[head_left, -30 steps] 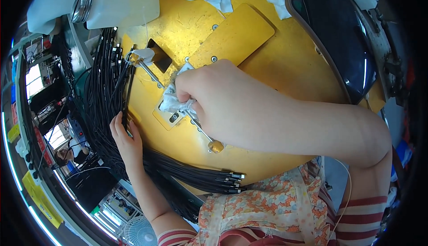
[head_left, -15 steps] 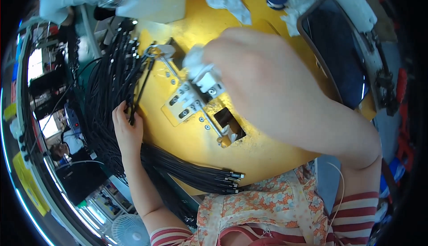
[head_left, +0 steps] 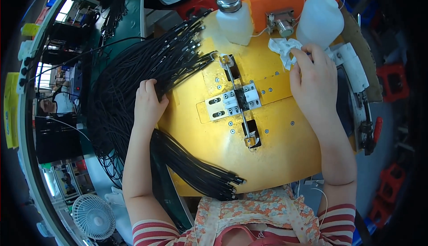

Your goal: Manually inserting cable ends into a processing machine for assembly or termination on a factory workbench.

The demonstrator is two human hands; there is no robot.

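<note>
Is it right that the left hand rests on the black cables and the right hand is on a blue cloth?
Not quite. The head view shows the cloth under the right hand is white, not blue. The left hand does rest on the black cables.

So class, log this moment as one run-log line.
left hand: on black cables | right hand: on white wipe | metal fixture: untouched
</note>
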